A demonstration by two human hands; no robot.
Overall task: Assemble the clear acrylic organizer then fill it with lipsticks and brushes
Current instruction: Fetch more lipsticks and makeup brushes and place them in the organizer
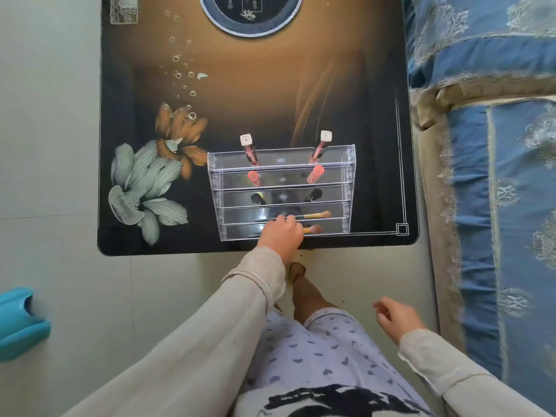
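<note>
On the table (270, 100), toward 5 o'clock, stands the clear acrylic organizer (282, 168); probably light, stiff, slippery, brittle, best held by its side walls; left hand (281, 233) covers its 6 o'clock tiers over the brushes (319, 214), grip untellable; right hand (397, 319) loosely curled, empty; lipsticks (252, 177) fill the 12 o'clock tiers

From my feed I see a dark glossy tabletop (270, 100) with an amber glow across its middle, printed with pale and orange flowers (144, 182) and rising bubbles. A round dark inset (249, 13) sits at its far edge. The floor (48, 115) is pale tile. Right of it lies a blue patterned cover (496, 176) with a beige fringe. A teal object (21, 323) rests on the floor at left.
</note>
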